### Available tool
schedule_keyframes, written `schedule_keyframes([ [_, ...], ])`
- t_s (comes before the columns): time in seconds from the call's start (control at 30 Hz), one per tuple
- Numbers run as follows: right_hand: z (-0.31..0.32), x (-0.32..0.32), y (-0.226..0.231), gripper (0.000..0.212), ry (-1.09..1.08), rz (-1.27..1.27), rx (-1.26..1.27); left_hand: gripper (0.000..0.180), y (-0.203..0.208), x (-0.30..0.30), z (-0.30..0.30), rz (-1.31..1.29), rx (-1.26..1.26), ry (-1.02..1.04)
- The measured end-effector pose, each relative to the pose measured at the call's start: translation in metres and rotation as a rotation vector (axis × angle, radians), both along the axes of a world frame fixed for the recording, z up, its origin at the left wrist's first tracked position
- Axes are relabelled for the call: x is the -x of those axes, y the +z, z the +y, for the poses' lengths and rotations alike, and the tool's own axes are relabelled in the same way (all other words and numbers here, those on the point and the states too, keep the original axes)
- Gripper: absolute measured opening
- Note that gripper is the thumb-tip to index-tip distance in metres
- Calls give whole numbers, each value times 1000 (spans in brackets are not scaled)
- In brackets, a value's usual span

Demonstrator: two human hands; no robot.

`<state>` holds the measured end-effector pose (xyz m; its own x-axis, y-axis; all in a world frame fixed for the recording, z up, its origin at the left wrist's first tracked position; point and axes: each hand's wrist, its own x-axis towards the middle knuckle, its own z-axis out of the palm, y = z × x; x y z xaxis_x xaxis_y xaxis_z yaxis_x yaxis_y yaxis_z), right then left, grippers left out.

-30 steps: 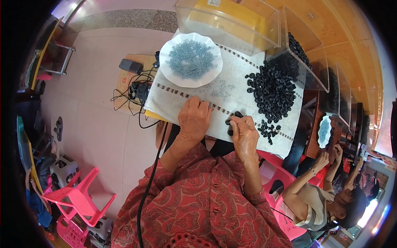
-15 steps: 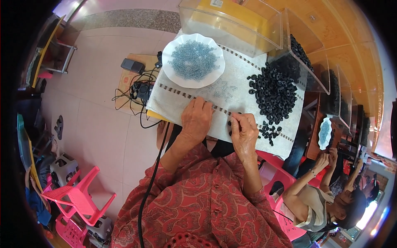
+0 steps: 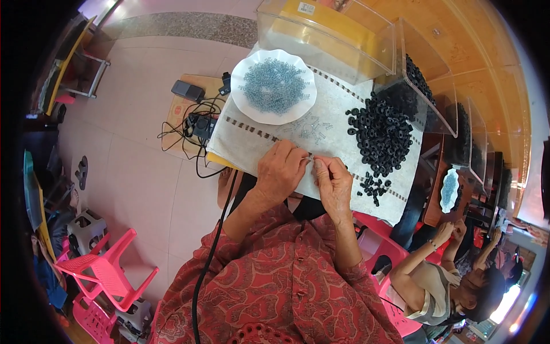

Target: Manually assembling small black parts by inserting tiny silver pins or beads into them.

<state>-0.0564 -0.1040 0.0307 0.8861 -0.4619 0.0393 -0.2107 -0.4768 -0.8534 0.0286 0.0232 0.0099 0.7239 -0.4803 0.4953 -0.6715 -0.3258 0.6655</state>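
Observation:
Both my hands meet over the near edge of a white cloth (image 3: pixel 337 140). My left hand (image 3: pixel 281 174) is closed in a pinch, with a small metal spring (image 3: pixel 310 156) showing at its fingertips. Against it, my right hand (image 3: pixel 334 188) pinches too; its thumb and finger hide what they hold. Loose springs (image 3: pixel 311 127) lie scattered just beyond the hands. A scalloped white plate (image 3: pixel 238 102) heaped with springs (image 3: pixel 274 86) stands behind them. To the right is a pile of small black plastic parts (image 3: pixel 379 136), with a smaller cluster (image 3: pixel 373 186) nearer me.
A clear plastic bin (image 3: pixel 326 43) stands at the table's back; another bin (image 3: pixel 427 86) holds black parts at the right. Left of the table, black cables (image 3: pixel 197 123) lie on cardboard. A person (image 3: pixel 427 286) works at the right, near another plate (image 3: pixel 450 190). Pink chairs (image 3: pixel 109 266) stand lower left.
My left hand has moved right and my right hand slightly left, so their fingertips now meet. The spring now shows between them. The whole view has shifted slightly.

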Motion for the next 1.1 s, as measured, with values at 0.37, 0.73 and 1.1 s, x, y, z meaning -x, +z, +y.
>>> schedule_keyframes([
  [0.37,-11,5,5,16,-82,124,-657,17,3,2,-5,-9,109,-107],
  [0.73,-16,15,0,18,-93,47,-938,14,3,6,-8,152,219,-204],
  [1.1,0,13,13,15,-91,-7,-719,12,0,16,-18,155,209,-161],
])
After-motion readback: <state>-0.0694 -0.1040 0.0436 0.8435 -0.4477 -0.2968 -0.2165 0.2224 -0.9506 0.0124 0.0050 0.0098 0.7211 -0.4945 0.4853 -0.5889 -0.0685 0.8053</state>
